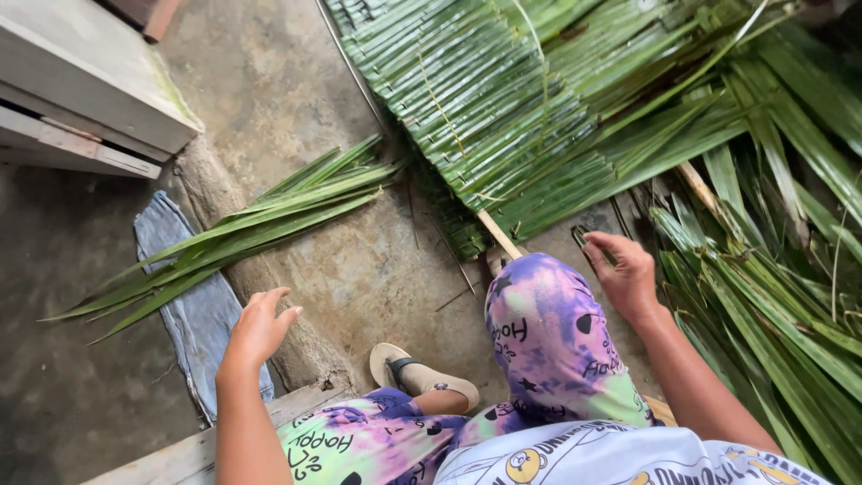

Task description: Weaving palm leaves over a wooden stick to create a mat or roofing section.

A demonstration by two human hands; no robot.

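Note:
My left hand (259, 325) hovers above the concrete floor with fingers apart, holding nothing, just right of a loose bundle of long green palm leaves (242, 229). My right hand (625, 272) reaches past my raised knee and its fingers close on the end of a green leaf strip (588, 238) at the edge of a pile of palm leaves (772, 305). A woven panel of folded palm leaves (485, 99) on a thin stick (498, 235) lies ahead of my knee.
A blue cloth (184, 296) lies on the floor at the left. A grey wooden structure (81, 81) stands at the top left. My sandalled foot (422, 373) rests near a wooden plank (180, 458) I sit on.

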